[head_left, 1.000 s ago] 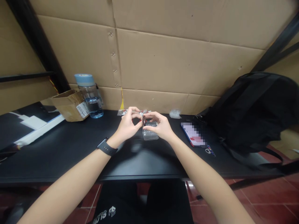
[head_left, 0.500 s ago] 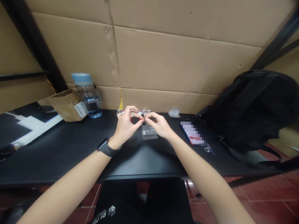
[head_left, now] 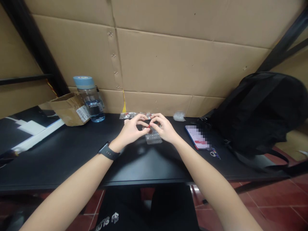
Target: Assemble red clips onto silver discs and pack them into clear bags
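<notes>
"Cardboard panels (head_left: 187,61) closed off the back of the scene, above a black tabletop (head_left: 72,150), and a black backpack (head_left: 260,112) slumped at its right end," the photographer said.

"And on the left?" the editor asked.

"An open cardboard box (head_left: 69,109) stood against the wall with a blue-capped water bottle (head_left: 90,99) touching its right side. A phone (head_left: 198,138) lay flat between the backpack and the hands."

"The hands themselves?"

"The left hand (head_left: 131,131), a dark watch (head_left: 108,151) on its wrist, and the right hand (head_left: 165,130) met at mid-tabletop, near the back edge. Thumb and forefinger of each were pinched shut on a small red piece (head_left: 149,126), held between them just above a clear packet (head_left: 154,138) that lay on the tabletop beneath the fingers. The other fingers were curled loosely. What the piece was, the frame was too coarse to tell."

"Any reading on the handling?"

"A piece that small seemed to call for a light, even pinch from both sides, close to where the fingertips met. Wrists rested low on the tabletop looked the steadier way to work. Low over the packet, a slip would likely have landed close by rather than rolling off the edge."
</notes>
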{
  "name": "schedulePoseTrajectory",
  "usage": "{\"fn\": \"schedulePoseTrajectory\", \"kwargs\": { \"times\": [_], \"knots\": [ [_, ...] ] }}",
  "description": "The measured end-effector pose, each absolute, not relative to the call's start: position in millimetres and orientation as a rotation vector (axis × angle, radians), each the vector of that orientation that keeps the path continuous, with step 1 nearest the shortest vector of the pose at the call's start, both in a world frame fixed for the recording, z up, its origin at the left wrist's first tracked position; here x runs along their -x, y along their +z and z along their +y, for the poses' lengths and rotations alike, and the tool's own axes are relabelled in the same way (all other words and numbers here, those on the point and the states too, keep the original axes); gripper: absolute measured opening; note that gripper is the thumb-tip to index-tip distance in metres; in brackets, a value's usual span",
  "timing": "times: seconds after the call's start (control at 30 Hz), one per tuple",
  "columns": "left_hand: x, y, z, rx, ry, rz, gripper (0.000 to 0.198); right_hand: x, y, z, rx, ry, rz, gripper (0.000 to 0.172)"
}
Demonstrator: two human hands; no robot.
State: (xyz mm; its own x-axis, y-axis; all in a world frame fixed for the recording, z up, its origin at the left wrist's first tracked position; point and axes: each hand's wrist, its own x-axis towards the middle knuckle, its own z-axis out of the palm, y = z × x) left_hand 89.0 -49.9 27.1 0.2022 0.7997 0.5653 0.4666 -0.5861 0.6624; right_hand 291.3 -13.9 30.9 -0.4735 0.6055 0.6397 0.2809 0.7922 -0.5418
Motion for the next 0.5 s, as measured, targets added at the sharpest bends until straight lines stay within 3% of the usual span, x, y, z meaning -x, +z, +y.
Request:
{"fn": "schedulePoseTrajectory", "kwargs": {
  "times": [0.17, 0.3, 0.4, 0.5],
  "knots": [
    [-78, 31, -45, -2.155, 1.351, 1.338, 0.032, -303, 30, 2, 0.742, 0.418, -2.031, 0.013],
    [-63, 29, -38, -2.244, 1.093, 1.473, 0.031, -334, 21, 31, 1.0, 0.215, -2.017, 0.013],
    [-53, 22, -32, -2.26, 0.87, 1.504, 0.027, -354, 8, 48, 1.215, 0.181, -2.132, 0.018],
    [-48, 15, -25, -2.233, 0.762, 1.428, 0.031, -363, -3, 56, 1.308, 0.286, -2.279, 0.034]
  ]
}}
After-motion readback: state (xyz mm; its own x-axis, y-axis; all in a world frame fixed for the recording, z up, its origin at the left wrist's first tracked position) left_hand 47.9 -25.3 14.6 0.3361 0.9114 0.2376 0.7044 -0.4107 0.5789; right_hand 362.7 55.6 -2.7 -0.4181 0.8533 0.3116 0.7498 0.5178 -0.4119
